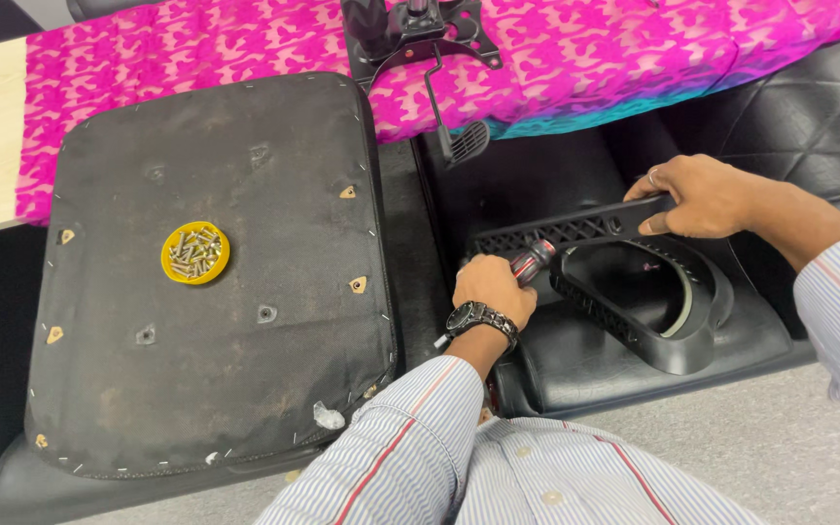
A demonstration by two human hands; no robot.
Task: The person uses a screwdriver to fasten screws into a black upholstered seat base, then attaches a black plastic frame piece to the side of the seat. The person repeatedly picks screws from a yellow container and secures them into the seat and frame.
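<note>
Our left hand is closed around a red and black screwdriver, its tip at the black plastic armrest lying on a black cushion. Our right hand grips the armrest's upper bar. A yellow dish of screws sits on the upturned seat base well to the left.

yellow dish of screws | upturned seat base | pink cloth

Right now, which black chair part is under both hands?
The black plastic armrest: left hand and right hand hold it. The upturned seat base lies untouched.
</note>
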